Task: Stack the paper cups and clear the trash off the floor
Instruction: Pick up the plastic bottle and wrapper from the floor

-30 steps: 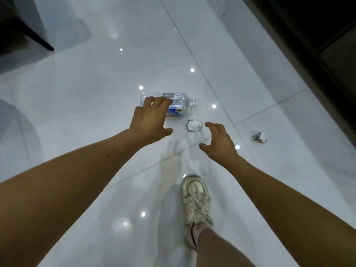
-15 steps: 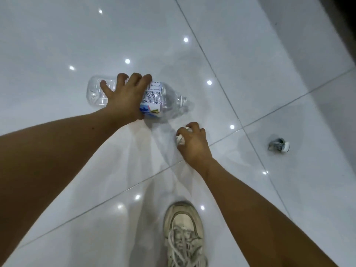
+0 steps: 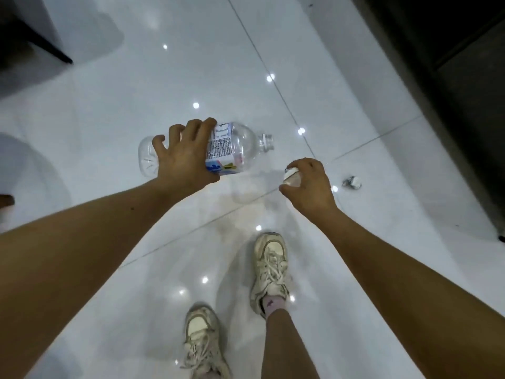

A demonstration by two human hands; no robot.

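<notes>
Here the left hand point(image 3: 185, 157) is wrapped over the middle of a clear plastic water bottle point(image 3: 235, 149), fingers curled across its printed label, and holds it lying sideways above the glossy white tiled floor point(image 3: 136, 99), its uncapped neck pointing toward the right hand and its ribbed base poking out past the little finger. The right hand point(image 3: 308, 184) is closed around a small crumpled white wad of paper point(image 3: 290, 176), pinched between thumb and curled fingers, just beside the bottle's neck end and apart from it. Whether either thing touches the floor I cannot tell for certain; a faint reflection shows on the tiles under them. A second crumpled scrap, grey and white point(image 3: 352, 182), lies on the floor just to the right of the right hand, near a tile seam and toward the dark wall base along the floor's right edge. Two worn cream sneakers point(image 3: 270, 272) stand on the floor toward its near edge, the right one ahead of the left. A dark furniture leg point(image 3: 49, 47) shows at the floor's far left corner.
</notes>
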